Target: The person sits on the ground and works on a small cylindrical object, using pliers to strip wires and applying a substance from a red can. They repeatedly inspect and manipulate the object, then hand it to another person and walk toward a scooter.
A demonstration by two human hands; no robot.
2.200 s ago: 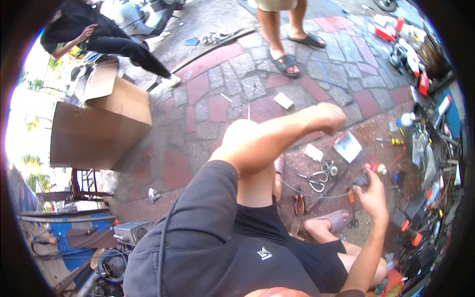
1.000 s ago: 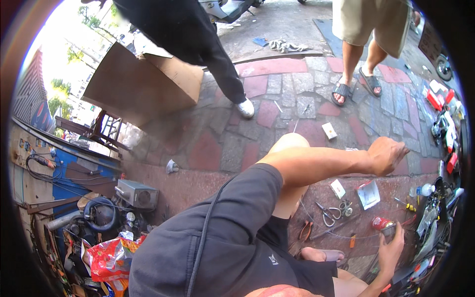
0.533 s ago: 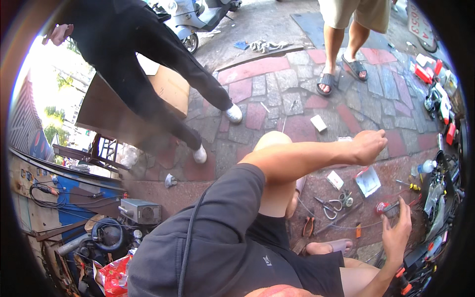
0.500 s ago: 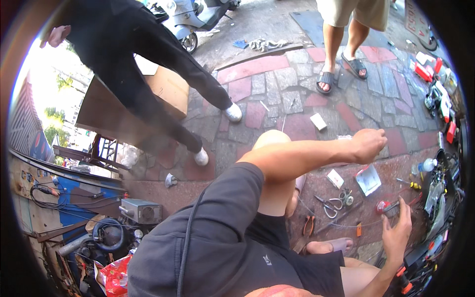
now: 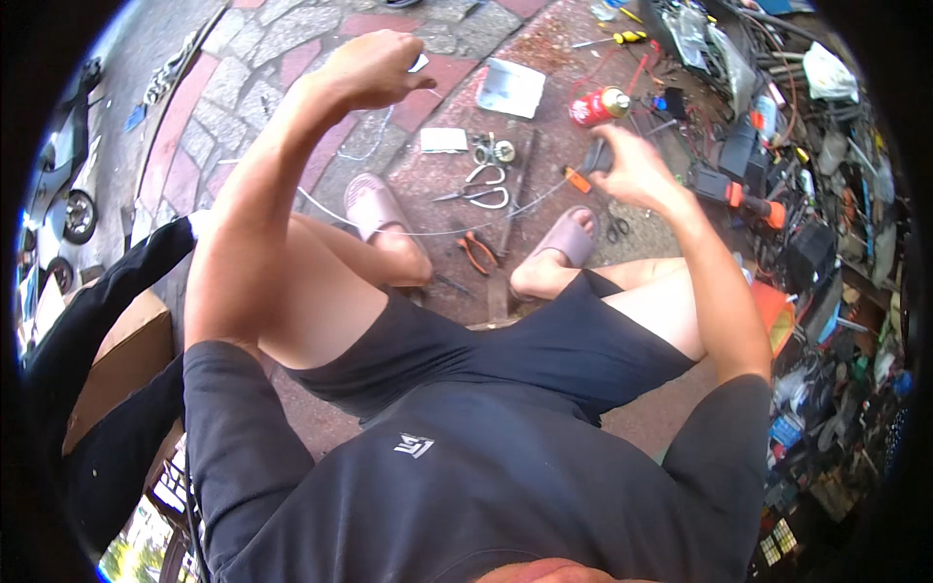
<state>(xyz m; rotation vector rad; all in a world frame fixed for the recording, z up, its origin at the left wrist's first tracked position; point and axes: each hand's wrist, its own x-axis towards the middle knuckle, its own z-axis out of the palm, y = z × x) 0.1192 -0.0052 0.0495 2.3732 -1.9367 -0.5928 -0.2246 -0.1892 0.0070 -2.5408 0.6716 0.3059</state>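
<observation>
My left hand (image 5: 374,70) is raised over the paving at the upper left, fingers curled closed. What it holds, if anything, I cannot make out. My right hand (image 5: 632,167) reaches in from the right, thumb and fingers around a small dark object (image 5: 596,155), partly hidden. Just beyond it stands a red spray can (image 5: 593,107). A small orange tool (image 5: 578,180) lies beside the fingers. One thin pale wire (image 5: 418,233) arcs across the ground between my feet and toward the right hand. Scissors (image 5: 476,192) and orange-handled pliers (image 5: 478,251) lie inside this arc.
A white packet (image 5: 510,87), a small white box (image 5: 444,141) and a yellow-handled screwdriver (image 5: 622,39) lie ahead. Piled tools and parts (image 5: 826,223) crowd the right side. At left, a person's dark trouser leg (image 5: 107,282) stands near a cardboard box (image 5: 121,360).
The view has swung down and to the right, so both arms now show fully. My right hand still grips the dark object near the red can. The left hand remains raised and closed.
</observation>
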